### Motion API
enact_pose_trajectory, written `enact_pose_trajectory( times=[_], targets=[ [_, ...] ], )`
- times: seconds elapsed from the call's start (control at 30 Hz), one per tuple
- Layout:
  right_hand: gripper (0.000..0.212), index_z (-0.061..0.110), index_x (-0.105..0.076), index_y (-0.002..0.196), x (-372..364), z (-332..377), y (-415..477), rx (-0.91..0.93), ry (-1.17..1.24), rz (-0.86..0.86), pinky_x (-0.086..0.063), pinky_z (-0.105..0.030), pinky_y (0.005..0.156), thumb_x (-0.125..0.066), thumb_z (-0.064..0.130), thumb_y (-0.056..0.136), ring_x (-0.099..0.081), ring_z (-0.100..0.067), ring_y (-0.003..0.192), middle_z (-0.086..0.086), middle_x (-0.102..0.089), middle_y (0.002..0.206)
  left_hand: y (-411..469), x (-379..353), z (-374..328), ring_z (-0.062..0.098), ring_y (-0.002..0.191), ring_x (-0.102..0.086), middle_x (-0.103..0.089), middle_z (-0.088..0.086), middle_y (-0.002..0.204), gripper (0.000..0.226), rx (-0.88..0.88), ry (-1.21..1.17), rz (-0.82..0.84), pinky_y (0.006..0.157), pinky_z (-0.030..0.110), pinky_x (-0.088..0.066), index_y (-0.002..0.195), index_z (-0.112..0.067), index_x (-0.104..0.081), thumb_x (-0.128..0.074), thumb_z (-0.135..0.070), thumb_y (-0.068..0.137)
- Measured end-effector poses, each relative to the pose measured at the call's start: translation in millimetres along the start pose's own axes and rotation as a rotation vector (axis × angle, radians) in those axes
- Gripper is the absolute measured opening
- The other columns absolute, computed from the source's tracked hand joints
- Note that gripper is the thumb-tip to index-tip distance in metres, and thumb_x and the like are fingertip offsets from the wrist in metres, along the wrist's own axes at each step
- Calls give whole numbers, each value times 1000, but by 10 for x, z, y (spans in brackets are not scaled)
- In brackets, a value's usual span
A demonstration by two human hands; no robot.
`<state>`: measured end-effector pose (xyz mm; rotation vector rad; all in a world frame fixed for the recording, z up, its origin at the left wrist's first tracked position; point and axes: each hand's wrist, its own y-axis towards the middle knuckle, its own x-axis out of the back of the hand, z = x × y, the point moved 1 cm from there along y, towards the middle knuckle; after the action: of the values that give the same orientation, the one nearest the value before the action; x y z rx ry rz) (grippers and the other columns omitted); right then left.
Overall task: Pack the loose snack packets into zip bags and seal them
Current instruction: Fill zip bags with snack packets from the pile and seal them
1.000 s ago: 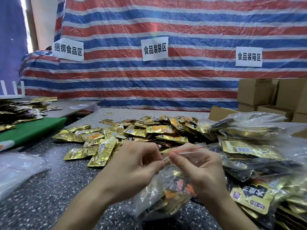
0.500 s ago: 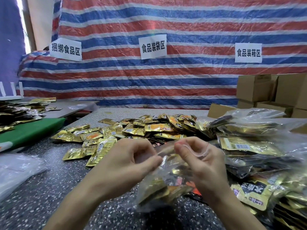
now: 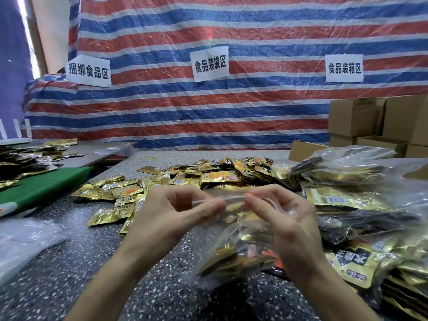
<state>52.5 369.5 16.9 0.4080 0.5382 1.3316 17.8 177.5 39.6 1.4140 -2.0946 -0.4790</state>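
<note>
Both hands hold one clear zip bag [image 3: 228,249] just above the speckled table [image 3: 69,281], low in the centre of the view. The left hand [image 3: 171,218] pinches the bag's top strip [image 3: 232,198] between thumb and curled fingers at its 9 o'clock end. The right hand [image 3: 287,225] pinches the same strip at its 3 o'clock end, with the other fingers bent round the bag's mouth. The strip runs nearly level between the two pinches; whether it is pressed closed along its length cannot be told. Gold snack packets lie inside the bag, which hangs down toward 6 o'clock between the wrists.

At 12 o'clock from the hands, a spread of loose snack packets [image 3: 208,177] covers the table, running on toward 9 o'clock. At 3 o'clock, a heap of filled bags [image 3: 347,198] lies touching the right hand's side of the zip bag. Beyond the heap, at 2 o'clock, stand cardboard boxes [image 3: 356,117]. At 9 o'clock lies a green mat [image 3: 44,186], and at 8 o'clock flat clear plastic bags [image 3: 20,239]. A red, white and blue striped tarp [image 3: 254,107] with three paper signs [image 3: 210,63] closes the far side.
</note>
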Motion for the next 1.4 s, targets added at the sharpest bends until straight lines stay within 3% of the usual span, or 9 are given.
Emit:
enact_pose_trajectory(
  times=[0.17,0.33,0.43,0.57,0.7,0.83,0.97,1.13,1.4],
  targets=[
    [9,17,-72,73,46,25,15,-32,15,-32,-53,-64,64,-73,24,77,-66,-31,77,-8,-70,80,31,-46,144,18,67,-66,-74,11,76,25,-55,-97,-101,63,18,-51,79,-12,-78,-65,-30,91],
    [12,13,-77,79,26,41,-1,18,-44,52,-55,-24,67,-75,25,76,-71,-16,78,-4,-75,79,3,-42,207,42,81,-61,-69,17,76,27,-106,-153,-196,79,43,-49,75,-11,-75,-65,-34,82],
    [9,12,-76,77,32,56,9,10,-44,71,-56,-25,70,-75,20,74,-71,-17,77,-7,-75,79,-8,-59,211,33,77,-64,-70,13,75,23,-124,-123,-223,74,33,-52,75,-13,-75,-64,-32,84],
    [7,17,-73,72,55,48,22,-90,-19,78,-58,-48,72,-75,24,73,-68,-24,79,-8,-73,82,-26,-145,195,13,63,-64,-71,5,74,22,-140,-63,-238,59,16,-52,79,-15,-72,-61,-28,93],
    [33,23,-79,88,185,190,96,-197,-105,109,-54,-36,82,-80,43,61,-72,-13,87,0,-77,93,-31,-125,194,28,64,-66,-72,12,76,8,-135,-112,-333,55,24,-55,82,-19,-74,-67,-23,81],
    [49,38,-73,104,308,509,176,-13,-484,1,-50,-27,86,-82,64,64,-67,4,97,22,-72,105,-32,-95,182,18,60,-64,-70,7,70,7,-159,-126,-317,57,22,-53,82,-20,-76,-69,-22,80],
    [53,44,-69,108,-47,759,249,91,-979,324,-46,-11,80,-70,74,64,-55,16,102,31,-65,105,-31,-127,153,17,66,-68,-73,5,74,6,-171,-132,-287,58,21,-53,79,-15,-75,-73,-17,85],
    [33,32,-77,85,-420,829,317,-19,-1065,567,-58,-35,67,-69,61,73,-66,-3,74,17,-72,78,-35,-105,105,21,65,-67,-73,8,71,9,-168,-172,-252,58,28,-52,75,-15,-77,-70,-19,80],
    [14,32,-75,78,-406,911,325,-3,-1110,561,-37,-21,54,-73,44,86,-51,1,53,19,-60,57,-38,-68,50,4,69,-62,-68,-8,72,19,-235,-55,-76,62,14,-45,81,-23,-70,-57,-15,92]
  ],
)
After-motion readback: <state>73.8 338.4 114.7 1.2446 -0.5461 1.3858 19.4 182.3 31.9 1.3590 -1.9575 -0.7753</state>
